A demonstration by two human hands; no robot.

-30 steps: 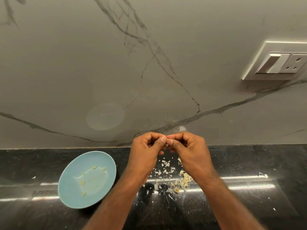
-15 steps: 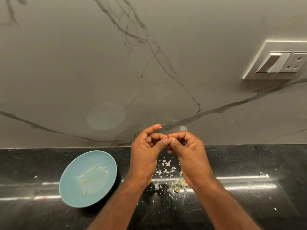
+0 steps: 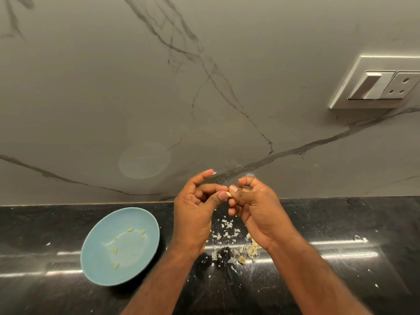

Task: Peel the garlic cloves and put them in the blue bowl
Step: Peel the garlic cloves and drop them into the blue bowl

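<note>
Hovering over the black table, the left hand and right hand were held tip to tip. A small pale clove was pinched between them, well above the table. It was gripped by the right thumb and curled fingers, while the left thumb and a bent finger were pressed to its other end. The left forefinger was lifted clear, towards the wall. How much skin was left on the clove could not be told. The bowl was set on the table to the left of the left forearm, apart from it, and a few peeled cloves were scattered inside. Skins were strewn on the table beneath the hands, with a small heap of garlic just beside the right wrist. A white socket was fixed on the wall at upper right.
</note>
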